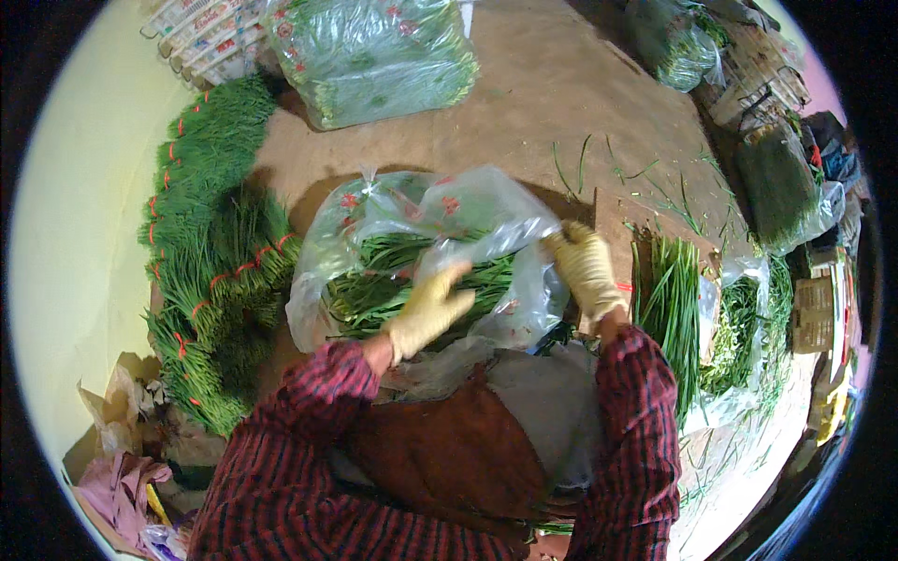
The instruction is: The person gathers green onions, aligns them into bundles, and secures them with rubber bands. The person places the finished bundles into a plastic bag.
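Note:
A clear plastic bag with red print lies before me, its mouth toward my body. Long green stalks, garlic chives by their look, show through the opening. My left hand, in a pale yellow work glove and blurred, is over the stalks at the mouth with thumb and fingers apart. At the bag's right corner, my right hand in a matching glove has the plastic edge pinched in its fingers. The bag's far end is gathered into a knot.
Red-banded green bundles line the left wall. A full clear bag stands at the back, beside stacked crates. Loose stalks and an open bag of trimmings lie to the right. More filled bags stand along the right side.

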Available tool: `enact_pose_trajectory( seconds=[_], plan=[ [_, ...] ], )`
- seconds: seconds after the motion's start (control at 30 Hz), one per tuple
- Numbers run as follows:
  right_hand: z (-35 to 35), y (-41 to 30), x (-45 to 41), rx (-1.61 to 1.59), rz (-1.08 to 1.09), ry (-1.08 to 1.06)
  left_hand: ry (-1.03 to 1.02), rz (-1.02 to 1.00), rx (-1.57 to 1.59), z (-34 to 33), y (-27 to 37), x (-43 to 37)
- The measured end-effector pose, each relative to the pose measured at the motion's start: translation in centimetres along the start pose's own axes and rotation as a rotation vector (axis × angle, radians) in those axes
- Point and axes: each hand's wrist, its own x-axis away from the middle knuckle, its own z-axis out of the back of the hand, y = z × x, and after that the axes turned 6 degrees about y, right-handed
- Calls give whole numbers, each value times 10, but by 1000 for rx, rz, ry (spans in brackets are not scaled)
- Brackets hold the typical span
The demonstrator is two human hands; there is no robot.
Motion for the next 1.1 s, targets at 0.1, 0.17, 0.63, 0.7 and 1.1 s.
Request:
enact_pose_trajectory(
  seconds=[0.1, 0.17, 0.63, 0.7, 1.1],
  plan=[
    [22, -22, -15, -261, -26, 81, 208, 238, -12, 23, 9, -66],
    [37, -32, -17, -284, 45, 93, 333, -89, 297, 24, 19, -87],
    [59, -10, -20, -383, -7, 190, -340, -313, -423, -85, -116, -130],
    [58, -10, -21, -393, 0, 186, -458, -277, -715, -92, -111, -113],
    [50, -19, -11, -368, 40, 176, -662, -120, -676, -98, -106, -127]
  ],
)
